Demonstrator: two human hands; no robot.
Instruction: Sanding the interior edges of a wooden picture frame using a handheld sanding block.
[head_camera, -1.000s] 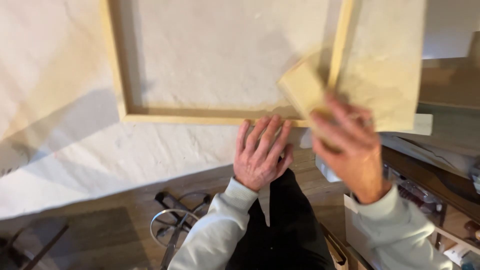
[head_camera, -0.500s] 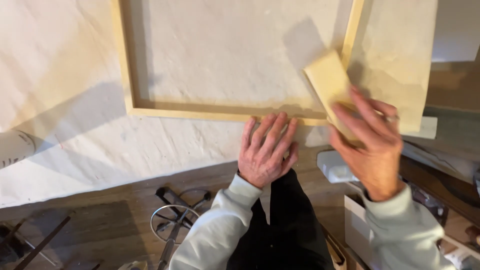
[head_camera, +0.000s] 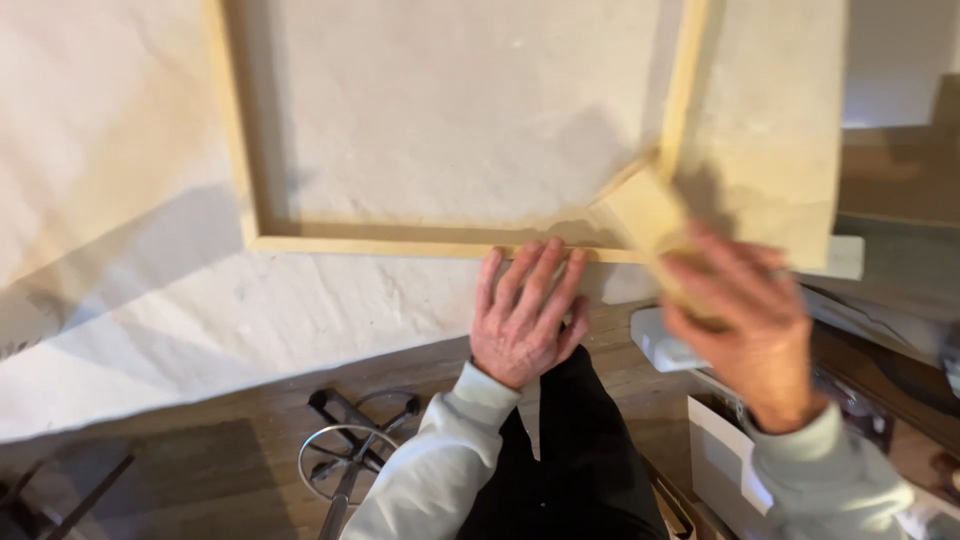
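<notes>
A pale wooden frame (head_camera: 400, 243) lies on a large white cloth (head_camera: 150, 290) spread over the work surface. My left hand (head_camera: 525, 315) rests flat, fingers spread, on the cloth with its fingertips on the frame's near rail. My right hand (head_camera: 745, 325) is blurred and grips a small flat wooden piece (head_camera: 645, 210), which sits tilted at the frame's near right corner, touching the right rail (head_camera: 683, 90).
Below the surface's edge are a wooden floor (head_camera: 200, 480) and a stool's metal base (head_camera: 350, 455). A white block (head_camera: 665, 345) and an open box (head_camera: 725, 460) lie at the lower right. My grey sleeves and dark trousers fill the bottom centre.
My right hand has shifted with the wooden piece, which now lies lower and against the frame's near right corner. The left hand has stayed flat at the near rail.
</notes>
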